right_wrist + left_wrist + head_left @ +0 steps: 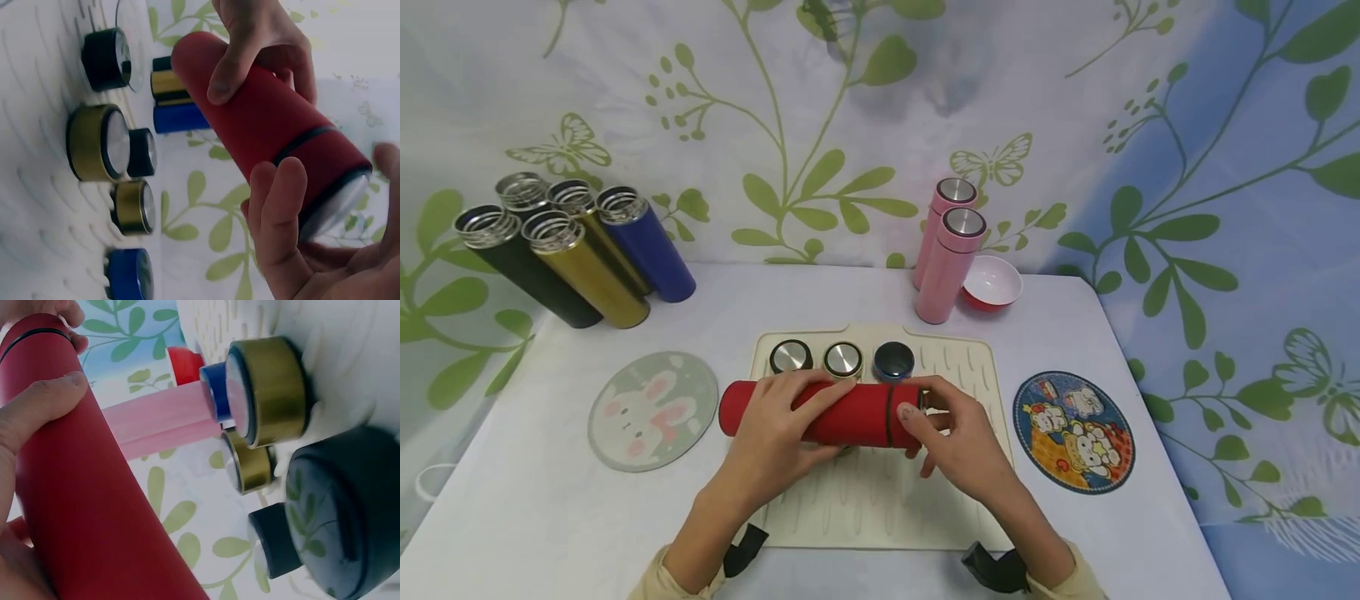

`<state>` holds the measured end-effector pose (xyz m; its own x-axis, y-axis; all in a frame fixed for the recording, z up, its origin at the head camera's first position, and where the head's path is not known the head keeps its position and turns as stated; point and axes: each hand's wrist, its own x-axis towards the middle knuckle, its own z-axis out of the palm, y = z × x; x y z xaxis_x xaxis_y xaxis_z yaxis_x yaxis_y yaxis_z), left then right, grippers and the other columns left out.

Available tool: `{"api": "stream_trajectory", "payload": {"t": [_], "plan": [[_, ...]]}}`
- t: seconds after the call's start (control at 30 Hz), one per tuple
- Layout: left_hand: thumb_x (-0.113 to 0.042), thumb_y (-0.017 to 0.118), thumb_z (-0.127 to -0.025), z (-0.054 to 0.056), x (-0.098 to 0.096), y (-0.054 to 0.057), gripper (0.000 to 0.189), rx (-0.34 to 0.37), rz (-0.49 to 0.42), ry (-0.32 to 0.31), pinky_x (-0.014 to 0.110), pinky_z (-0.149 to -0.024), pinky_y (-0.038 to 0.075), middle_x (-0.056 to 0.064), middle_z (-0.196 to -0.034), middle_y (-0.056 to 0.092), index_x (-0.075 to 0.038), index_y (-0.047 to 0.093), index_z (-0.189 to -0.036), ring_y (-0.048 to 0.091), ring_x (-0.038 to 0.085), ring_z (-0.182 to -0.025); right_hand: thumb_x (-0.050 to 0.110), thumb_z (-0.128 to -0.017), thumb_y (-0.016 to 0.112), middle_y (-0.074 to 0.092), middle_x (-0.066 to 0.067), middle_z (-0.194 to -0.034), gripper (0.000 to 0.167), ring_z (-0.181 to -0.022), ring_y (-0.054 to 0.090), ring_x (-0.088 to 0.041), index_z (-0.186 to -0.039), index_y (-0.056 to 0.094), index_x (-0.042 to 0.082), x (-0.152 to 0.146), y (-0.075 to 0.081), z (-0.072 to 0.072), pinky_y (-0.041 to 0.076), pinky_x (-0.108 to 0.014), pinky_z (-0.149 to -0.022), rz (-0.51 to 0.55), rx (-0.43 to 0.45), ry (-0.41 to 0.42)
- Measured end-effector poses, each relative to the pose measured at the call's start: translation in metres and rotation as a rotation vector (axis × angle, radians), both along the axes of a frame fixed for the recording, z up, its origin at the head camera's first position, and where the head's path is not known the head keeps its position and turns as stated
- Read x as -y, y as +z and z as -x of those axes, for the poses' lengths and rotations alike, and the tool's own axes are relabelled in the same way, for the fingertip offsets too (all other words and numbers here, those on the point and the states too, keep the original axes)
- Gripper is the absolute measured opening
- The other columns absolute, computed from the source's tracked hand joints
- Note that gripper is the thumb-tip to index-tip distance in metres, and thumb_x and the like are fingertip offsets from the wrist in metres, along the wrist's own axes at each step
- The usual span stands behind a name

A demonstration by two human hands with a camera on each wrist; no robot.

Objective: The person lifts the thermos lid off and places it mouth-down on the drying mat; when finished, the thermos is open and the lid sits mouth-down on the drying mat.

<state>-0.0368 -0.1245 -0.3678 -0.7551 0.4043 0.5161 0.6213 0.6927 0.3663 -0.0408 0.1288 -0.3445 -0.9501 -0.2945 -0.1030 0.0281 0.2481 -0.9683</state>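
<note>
A red thermos bottle (pixel 857 421) is held sideways above the cream draining mat (pixel 880 525), its lid end toward the right. My left hand (pixel 782 429) grips the bottle's body, the thumb lying along its side. At the other end, my right hand (pixel 966 442) holds the red lid (pixel 328 169) between thumb and fingers. A dark ring marks the seam between lid and body, and the lid's silver top shows in the right wrist view. Behind the bottle, black (pixel 791 357), gold (pixel 842 360) and blue (pixel 893 362) lids stand on the mat; the wrist views show further gold (pixel 281 390) and black (pixel 359 512) lids.
Several lidless bottles (pixel 580 267) stand at the back left. Two lidded pink bottles (pixel 946 275) are at the back right, beside a red-and-white bowl (pixel 992 283). A rabbit-patterned round mat (pixel 653 410) lies left, a colourful round mat (pixel 1075 433) right.
</note>
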Motion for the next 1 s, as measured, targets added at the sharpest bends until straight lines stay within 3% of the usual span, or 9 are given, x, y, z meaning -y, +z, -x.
{"api": "stream_trajectory", "payload": {"t": [0.2, 0.6, 0.83, 1.0], "plan": [[-0.027, 0.097, -0.060, -0.006, -0.001, -0.008, 0.081, -0.024, 0.038, 0.024, 0.047, -0.090, 0.043, 0.006, -0.125, 0.063, -0.023, 0.064, -0.134, 0.057, 0.029, -0.112, 0.028, -0.096, 0.069, 0.063, -0.015, -0.110, 0.030, -0.075, 0.067, -0.031, -0.120, 0.063, 0.012, 0.007, -0.006, -0.002, 0.057, -0.042, -0.051, 0.024, 0.050, 0.010], [-0.026, 0.097, -0.057, -0.024, 0.006, -0.008, 0.082, -0.022, 0.064, 0.082, 0.046, -0.087, 0.041, 0.003, -0.122, 0.066, -0.026, 0.065, -0.133, 0.058, 0.026, -0.108, 0.013, -0.095, 0.069, 0.060, -0.014, -0.116, 0.039, -0.089, 0.064, -0.035, -0.131, 0.056, 0.010, 0.012, -0.014, -0.008, 0.059, -0.044, -0.058, 0.133, -0.046, 0.156], [-0.025, 0.097, -0.056, -0.028, 0.009, -0.010, 0.084, 0.006, 0.027, 0.083, 0.047, -0.087, 0.043, 0.003, -0.121, 0.067, -0.026, 0.065, -0.134, 0.058, 0.026, -0.108, 0.018, -0.092, 0.074, 0.061, 0.002, -0.120, 0.044, -0.100, 0.060, -0.024, -0.132, 0.056, 0.023, 0.014, -0.009, -0.011, 0.058, -0.036, -0.069, 0.035, -0.214, 0.202], [-0.026, 0.098, -0.057, -0.029, 0.014, -0.014, 0.083, 0.079, -0.042, 0.072, 0.045, -0.085, 0.045, 0.001, -0.121, 0.067, -0.025, 0.066, -0.133, 0.059, 0.023, -0.108, 0.011, -0.088, 0.077, 0.055, -0.001, -0.132, 0.050, -0.114, 0.055, -0.022, -0.133, 0.056, 0.017, 0.015, -0.005, -0.011, 0.057, -0.032, -0.077, -0.012, -0.424, 0.303]]}}
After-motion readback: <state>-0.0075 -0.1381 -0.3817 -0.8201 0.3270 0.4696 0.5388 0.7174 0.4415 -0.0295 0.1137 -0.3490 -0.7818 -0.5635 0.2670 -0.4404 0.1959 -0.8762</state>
